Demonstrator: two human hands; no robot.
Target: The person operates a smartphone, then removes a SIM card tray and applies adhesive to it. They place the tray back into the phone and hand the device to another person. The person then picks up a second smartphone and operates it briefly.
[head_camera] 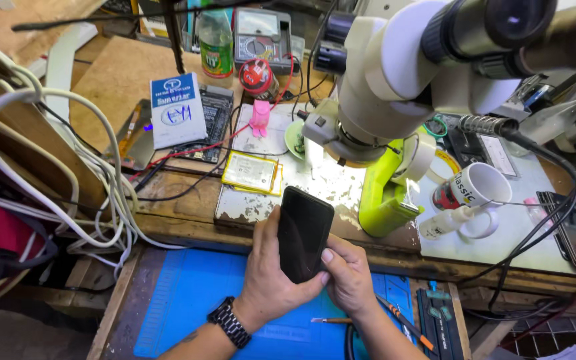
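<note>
Workbench surface (168,200): worn wood, cluttered, with a blue work mat (195,293) at the near edge. Both hands hold a black smartphone (305,233) above the mat, its dark face upward and top end tilted toward the microscope (395,73). Left hand (268,273) grips the phone from the left and below; a black wristwatch (229,323) sits on that wrist. Right hand (349,275) closes on the lower right edge, thumb against the phone. Behind the phone lies a flat yellow-edged battery (251,172). White mug (478,190) stands to the right, beside the microscope's green stand (385,193). White cables (68,173) loop at left.
</note>
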